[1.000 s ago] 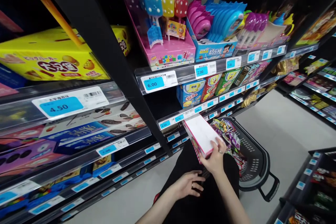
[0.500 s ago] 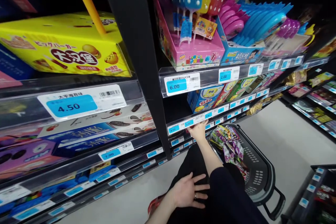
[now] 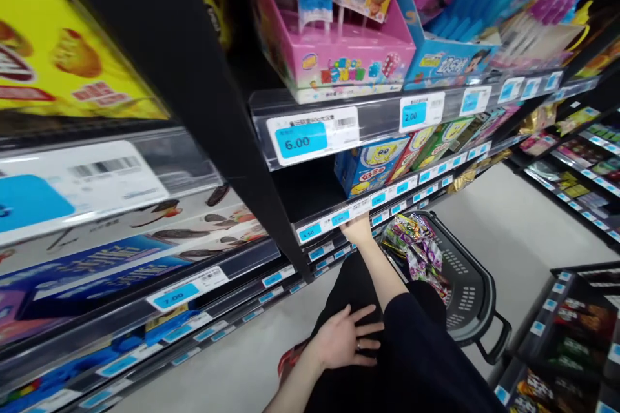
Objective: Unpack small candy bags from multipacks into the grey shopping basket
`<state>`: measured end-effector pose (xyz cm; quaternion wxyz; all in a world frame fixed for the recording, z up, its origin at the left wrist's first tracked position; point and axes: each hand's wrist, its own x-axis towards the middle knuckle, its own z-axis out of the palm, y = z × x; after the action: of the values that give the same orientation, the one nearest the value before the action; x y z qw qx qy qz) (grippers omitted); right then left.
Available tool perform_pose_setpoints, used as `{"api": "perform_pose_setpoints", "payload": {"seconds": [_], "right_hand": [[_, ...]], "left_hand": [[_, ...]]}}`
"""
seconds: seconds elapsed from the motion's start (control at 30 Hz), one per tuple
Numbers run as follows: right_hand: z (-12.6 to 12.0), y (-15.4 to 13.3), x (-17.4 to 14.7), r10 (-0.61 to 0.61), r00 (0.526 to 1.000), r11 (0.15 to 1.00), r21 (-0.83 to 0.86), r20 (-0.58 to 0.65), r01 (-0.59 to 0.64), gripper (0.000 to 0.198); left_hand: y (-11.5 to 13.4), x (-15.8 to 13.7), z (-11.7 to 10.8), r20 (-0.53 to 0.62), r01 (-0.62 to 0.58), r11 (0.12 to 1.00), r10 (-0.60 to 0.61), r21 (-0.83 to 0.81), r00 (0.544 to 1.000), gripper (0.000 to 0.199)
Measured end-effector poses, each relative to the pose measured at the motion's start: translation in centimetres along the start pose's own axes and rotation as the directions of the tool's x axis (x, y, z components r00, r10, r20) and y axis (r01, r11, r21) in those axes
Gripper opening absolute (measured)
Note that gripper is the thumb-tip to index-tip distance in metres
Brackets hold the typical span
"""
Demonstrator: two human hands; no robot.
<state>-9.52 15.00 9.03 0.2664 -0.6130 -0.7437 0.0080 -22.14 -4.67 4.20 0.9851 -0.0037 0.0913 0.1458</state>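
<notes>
My right hand [image 3: 357, 228] reaches into a lower shelf, just under a price rail [image 3: 339, 216]. Its fingers disappear beneath the rail, so whatever they touch or hold is hidden. My left hand [image 3: 345, 340] lies over my dark-clothed leg with its fingers spread, a ring on one of them and nothing in it. Beside my right forearm, on the floor side, is a dark shopping basket [image 3: 467, 310] with shiny snack packets [image 3: 416, 248] in it. Above my right hand, SpongeBob snack boxes [image 3: 375, 164] stand in a row on the shelf.
A black shelf post [image 3: 194, 77] divides the shelving. A pink lollipop display box [image 3: 349, 61] and a blue display box [image 3: 445, 58] sit on an upper shelf. At left is a yellow snack box [image 3: 62, 51]. Another low rack [image 3: 571, 329] stands across the aisle floor [image 3: 513, 213].
The view has moved closer to the shelves and tipped down, so the upper goods sit higher in the picture. My right hand goes a little further under the rail; my left hand stays spread.
</notes>
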Motion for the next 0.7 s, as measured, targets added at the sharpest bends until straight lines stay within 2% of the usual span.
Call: {"api": "perform_pose_setpoints", "payload": {"seconds": [0.1, 0.17, 0.2, 0.23, 0.3, 0.33, 0.37, 0.4, 0.43, 0.47, 0.5, 0.57, 0.6, 0.7], "right_hand": [[-0.9, 1.8, -1.1, 0.178, 0.978, 0.984, -0.011, -0.111, -0.18, 0.032], [-1.3, 3.6, -1.4, 0.277, 0.948, 0.96, -0.009, -0.157, -0.281, 0.032], [-1.4, 4.6, -1.3, 0.302, 0.94, 0.952, -0.006, -0.158, -0.307, 0.032], [-1.4, 5.5, -1.0, 0.308, 0.94, 0.95, -0.002, -0.146, -0.312, 0.032], [-1.1, 7.0, 0.4, 0.273, 0.958, 0.962, 0.004, -0.09, -0.274, 0.031], [-0.9, 7.5, 1.4, 0.237, 0.97, 0.971, 0.005, -0.054, -0.237, 0.03], [-0.6, 7.9, 2.6, 0.194, 0.981, 0.981, 0.005, -0.016, -0.194, 0.029], [-0.4, 8.1, 4.0, 0.148, 0.989, 0.989, 0.004, 0.02, -0.148, 0.029], [-0.1, 8.2, 5.4, 0.101, 0.994, 0.995, 0.001, 0.053, -0.101, 0.031], [0.0, 8.3, 6.7, 0.056, 0.995, 0.998, -0.003, 0.079, -0.056, 0.031], [0.1, 8.3, 7.8, 0.015, 0.995, 1.0, -0.009, 0.103, -0.014, 0.032], [0.1, 8.4, 9.3, -0.056, 0.988, 0.998, -0.027, 0.141, 0.061, 0.033], [0.0, 8.6, 9.6, -0.086, 0.983, 0.995, -0.037, 0.16, 0.093, 0.034], [0.0, 9.7, 9.3, -0.153, 0.963, 0.983, -0.064, 0.222, 0.171, 0.034]], "left_hand": [[-0.9, 0.3, 0.1, -0.095, -0.046, 0.996, 0.054, 0.078, 0.994, 0.061], [-1.4, 0.6, 0.8, -0.26, -0.099, 0.938, 0.192, 0.332, 0.946, 0.057], [-1.3, 0.8, 1.4, -0.325, -0.098, 0.871, 0.281, 0.482, 0.903, 0.053], [-0.8, 1.1, 2.3, -0.358, -0.078, 0.751, 0.4, 0.656, 0.844, 0.047], [1.6, 2.2, 4.9, -0.314, -0.039, 0.532, 0.556, 0.846, 0.77, 0.036], [3.4, 3.1, 6.5, -0.178, -0.002, 0.248, 0.703, 0.969, 0.689, 0.031], [5.4, 4.2, 8.1, -0.008, 0.081, -0.055, 0.782, 0.995, 0.623, 0.031], [7.5, 5.6, 9.7, 0.142, 0.187, -0.317, 0.778, 0.93, 0.612, 0.033], [9.5, 7.0, 11.2, 0.25, 0.308, -0.528, 0.739, 0.792, 0.626, 0.034], [11.3, 8.4, 12.4, 0.304, 0.427, -0.684, 0.68, 0.592, 0.668, 0.038], [12.9, 9.6, 13.4, 0.311, 0.501, -0.779, 0.616, 0.378, 0.723, 0.04], [15.1, 11.2, 14.5, 0.307, 0.578, -0.806, 0.585, 0.123, 0.751, 0.042], [15.8, 11.6, 14.8, 0.31, 0.603, -0.794, 0.592, 0.07, 0.744, 0.041], [17.2, 11.1, 15.3, 0.347, 0.648, -0.76, 0.62, 0.044, 0.704, 0.043]]}}
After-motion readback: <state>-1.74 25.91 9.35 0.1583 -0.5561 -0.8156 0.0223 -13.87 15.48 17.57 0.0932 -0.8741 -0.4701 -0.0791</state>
